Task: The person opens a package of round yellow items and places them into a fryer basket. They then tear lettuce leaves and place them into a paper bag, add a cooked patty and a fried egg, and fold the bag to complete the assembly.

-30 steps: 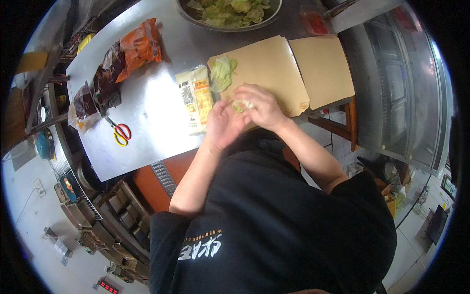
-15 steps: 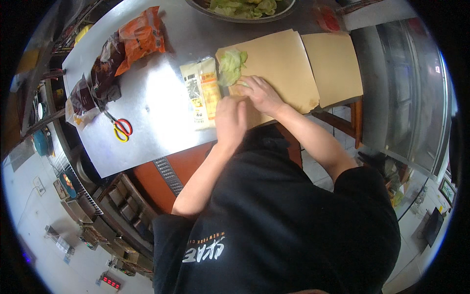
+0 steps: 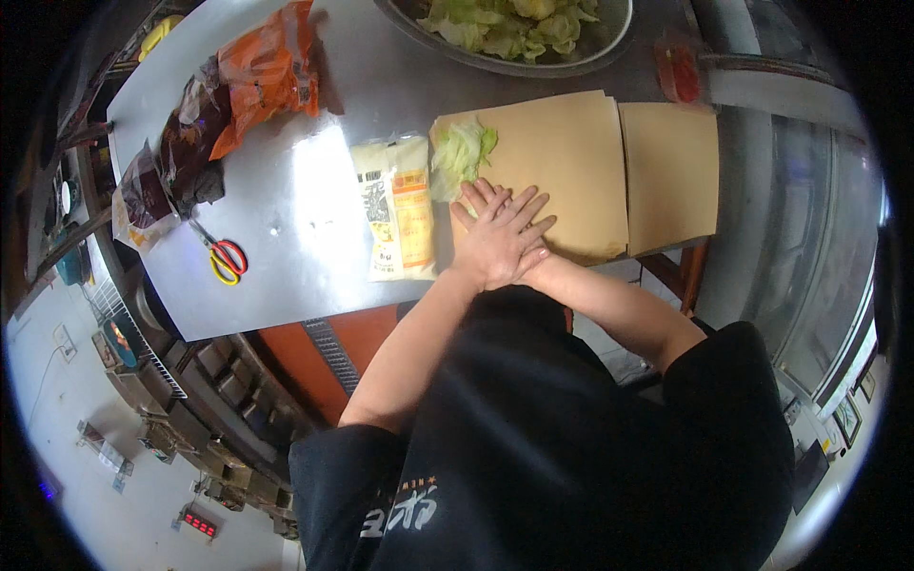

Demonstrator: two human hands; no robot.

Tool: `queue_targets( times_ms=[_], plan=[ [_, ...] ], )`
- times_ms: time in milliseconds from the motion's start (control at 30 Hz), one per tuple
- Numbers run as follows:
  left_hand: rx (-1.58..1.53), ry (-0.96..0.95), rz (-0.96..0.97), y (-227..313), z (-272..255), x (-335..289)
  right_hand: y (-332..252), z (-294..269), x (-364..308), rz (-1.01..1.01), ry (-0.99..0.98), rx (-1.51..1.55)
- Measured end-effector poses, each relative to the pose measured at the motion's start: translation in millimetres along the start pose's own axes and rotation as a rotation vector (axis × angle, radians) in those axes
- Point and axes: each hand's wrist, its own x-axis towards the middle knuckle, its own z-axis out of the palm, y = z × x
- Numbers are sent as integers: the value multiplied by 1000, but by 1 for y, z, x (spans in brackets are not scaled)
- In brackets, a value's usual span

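My left hand point(image 3: 497, 249) lies flat across the back of my right hand, its fingers spread. Beneath it, my right hand point(image 3: 485, 194) is stretched out too, with its fingertips poking past. Both press down at the near left corner of a stack of tan paper sheets point(image 3: 547, 143); whatever is under the palms is hidden. Just beyond the fingertips, a pale green lettuce leaf point(image 3: 462, 152) rests on the paper's left edge. To the left of my hands lies a flat clear packet with pale contents and an orange label point(image 3: 395, 209).
A metal bowl of lettuce point(image 3: 447, 49) stands at the far side of the metal table point(image 3: 286, 285). Red and yellow scissors point(image 3: 228, 263), an orange bag point(image 3: 271, 67) and dark purple wrapped packages point(image 3: 193, 133) lie on the left. More tan sheets point(image 3: 671, 171) lie at the right.
My left hand has moved right, from beside my right hand onto the top of it. Its fingers have spread out flat. The view has shifted slightly.
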Motion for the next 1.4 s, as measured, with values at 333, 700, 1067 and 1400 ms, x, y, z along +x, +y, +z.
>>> queue_targets(
  times_ms=[333, 700, 1067, 1400],
  plan=[
    [-168, 643, -371, 27, -46, -51, 19, -67, -23, 211, 270, 536],
    [-226, 456, -748, 10, -2, -54, 19, -76, 9, 768, -245, 442],
    [-327, 301, -1012, -17, -2, -26, 9, -123, 44, 818, -385, 274],
    [41, 335, -902, 6, -48, -48, 42, -111, 20, 636, -113, 402]
  ],
)
